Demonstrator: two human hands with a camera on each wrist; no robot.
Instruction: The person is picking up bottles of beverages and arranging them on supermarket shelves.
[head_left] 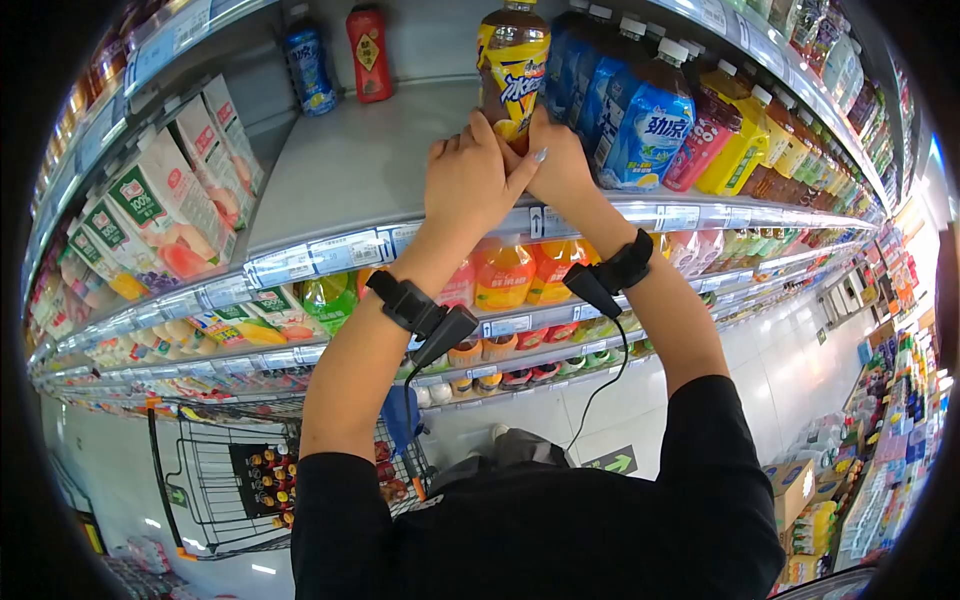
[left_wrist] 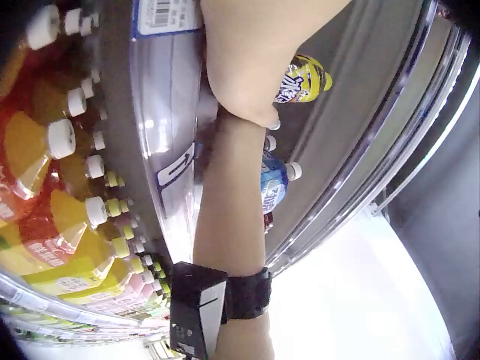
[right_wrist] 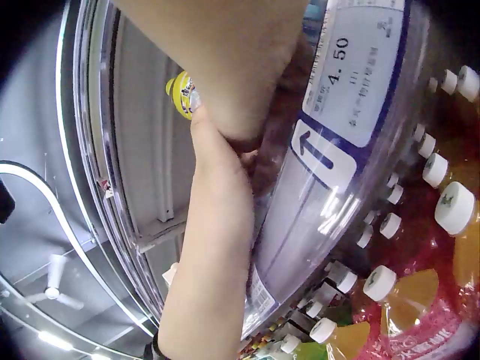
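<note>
A bottle of iced tea point(head_left: 513, 75) with a yellow label and yellow cap stands upright over the front of a grey shelf point(head_left: 345, 165). My left hand point(head_left: 468, 180) grips its lower part from the left, the thumb stretched across the front. From the right, my right hand point(head_left: 560, 172) holds the same lower part, and the two hands meet there. The bottle's base is hidden behind them. Both wrist views show the bottle's yellow label point(left_wrist: 304, 79) only partly, beyond the hands.
Blue-labelled bottles point(head_left: 645, 125) stand in rows just right of my right hand. Further left are a red bottle point(head_left: 370, 55), a small blue bottle point(head_left: 310, 65) and juice cartons point(head_left: 160, 195). Orange drinks point(head_left: 503, 272) fill the shelf below. A shopping cart point(head_left: 215, 470) stands at the lower left.
</note>
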